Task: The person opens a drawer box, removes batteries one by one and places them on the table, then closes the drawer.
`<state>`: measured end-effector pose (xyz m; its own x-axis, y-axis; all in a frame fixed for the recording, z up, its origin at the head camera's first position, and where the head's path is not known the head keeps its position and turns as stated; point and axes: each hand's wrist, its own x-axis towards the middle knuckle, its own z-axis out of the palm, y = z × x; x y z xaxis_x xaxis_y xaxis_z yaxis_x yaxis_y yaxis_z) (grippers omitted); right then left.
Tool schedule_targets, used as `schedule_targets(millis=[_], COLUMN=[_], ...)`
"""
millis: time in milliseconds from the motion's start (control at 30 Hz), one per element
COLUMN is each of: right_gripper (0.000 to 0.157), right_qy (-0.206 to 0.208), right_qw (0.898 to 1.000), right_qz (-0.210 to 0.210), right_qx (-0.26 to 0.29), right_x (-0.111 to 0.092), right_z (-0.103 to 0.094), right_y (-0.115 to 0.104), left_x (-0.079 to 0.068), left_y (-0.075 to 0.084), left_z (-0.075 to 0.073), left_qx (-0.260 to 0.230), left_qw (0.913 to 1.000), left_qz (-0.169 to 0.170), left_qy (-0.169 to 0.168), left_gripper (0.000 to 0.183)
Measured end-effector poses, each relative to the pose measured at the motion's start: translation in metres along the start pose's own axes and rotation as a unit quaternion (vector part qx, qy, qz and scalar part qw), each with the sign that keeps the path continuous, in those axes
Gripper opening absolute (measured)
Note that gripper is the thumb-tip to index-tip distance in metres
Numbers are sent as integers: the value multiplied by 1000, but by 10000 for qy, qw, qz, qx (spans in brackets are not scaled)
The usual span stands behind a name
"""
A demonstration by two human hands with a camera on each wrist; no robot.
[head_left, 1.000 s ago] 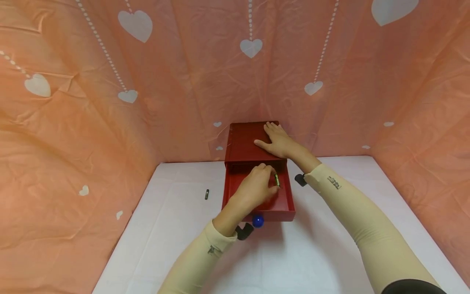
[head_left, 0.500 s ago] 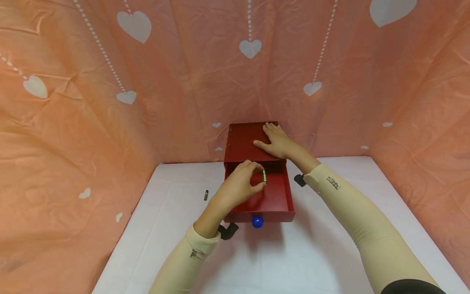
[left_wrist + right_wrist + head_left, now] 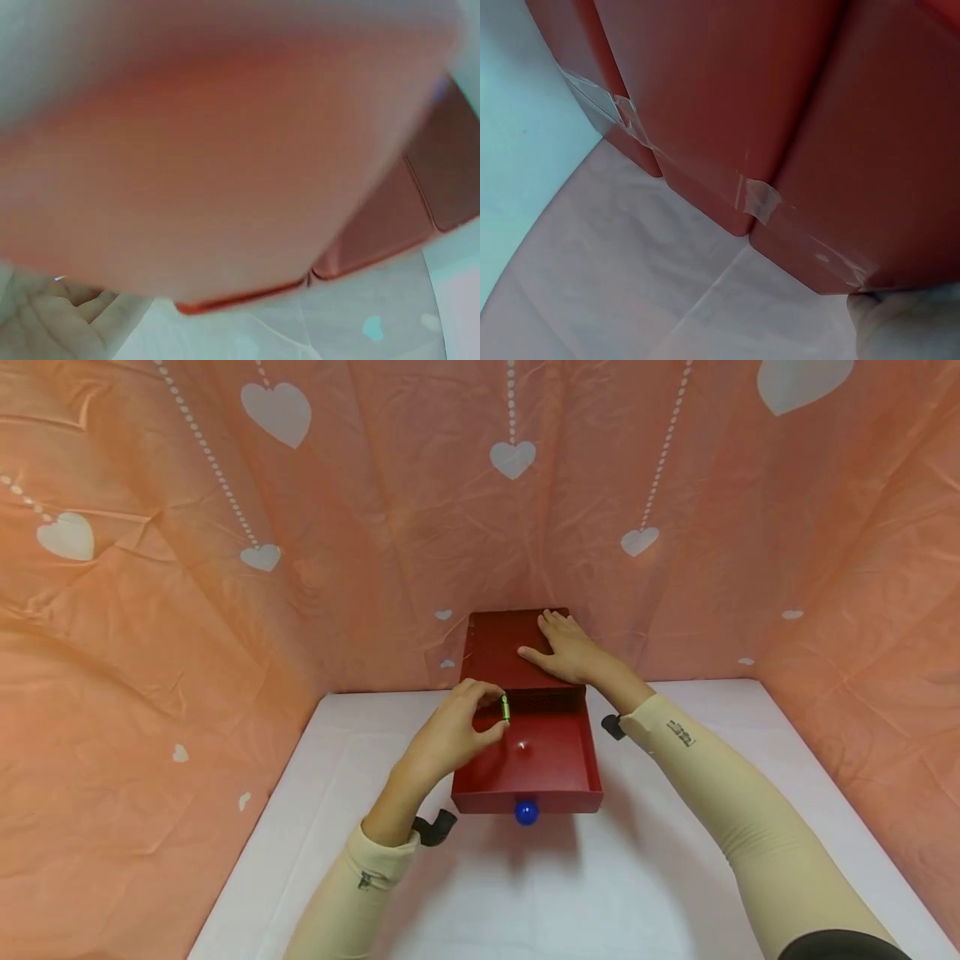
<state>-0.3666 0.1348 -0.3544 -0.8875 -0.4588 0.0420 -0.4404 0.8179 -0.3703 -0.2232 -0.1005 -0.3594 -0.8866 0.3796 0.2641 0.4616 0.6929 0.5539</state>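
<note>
My left hand pinches a small green battery between thumb and fingers, upright, above the left part of the drawer. The red drawer stands pulled out of its red box, with a blue knob on its front. My right hand lies with spread fingers on top of the box. In the left wrist view a large blur covers much of the picture, with part of the left hand at the lower left; the battery cannot be made out. The right wrist view shows the box side and a bit of the right hand.
The box stands on a white-covered table, against an orange cloth printed with white hearts. Orange cloth also hangs at both sides. Clear tape runs along the box's edge.
My left hand has moved left with the battery, from the drawer's right side to its left. It now covers the spot where a small dark cylinder lay. The right hand stays put.
</note>
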Motion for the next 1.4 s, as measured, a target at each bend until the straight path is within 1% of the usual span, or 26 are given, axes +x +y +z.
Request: schedule_targets(millis=[133, 367, 600, 767, 900, 1033, 1233, 1400], right_gripper=[94, 95, 95, 99, 105, 107, 108, 109], right_qy=[-59, -90, -124, -120, -128, -141, -114, -91], right_qw=[9999, 9998, 9996, 9996, 9996, 9996, 9997, 9998], right_qz=[51, 68, 56, 62, 94, 100, 72, 54], right_qx=[-64, -188, -236, -252, -242, -228, -193, -178], right_x=[-2, -1, -2, -1, 0, 0, 1, 1], right_z=[-1, -1, -2, -1, 0, 0, 1, 0], right_y=[-1, -1, -2, -1, 0, 0, 2, 2], left_x=[-3, -6, -12, -17, -19, -21, -24, -25], left_y=[-8, -24, -39, -48, -57, -65, -80, -99], left_z=[-6, -17, -25, -30, -31, -33, -37, -41], left_qx=[-42, -50, 10, 67, 133, 164, 247, 277], left_qw=[10000, 9993, 9987, 9980, 9972, 9967, 9958, 9961], left_qz=[-45, 47, -42, -26, 7, 11, -183, -349], left_qy=[74, 356, 498, 632, 740, 797, 861, 760], left_gripper=[43, 42, 43, 43, 43, 43, 39, 39])
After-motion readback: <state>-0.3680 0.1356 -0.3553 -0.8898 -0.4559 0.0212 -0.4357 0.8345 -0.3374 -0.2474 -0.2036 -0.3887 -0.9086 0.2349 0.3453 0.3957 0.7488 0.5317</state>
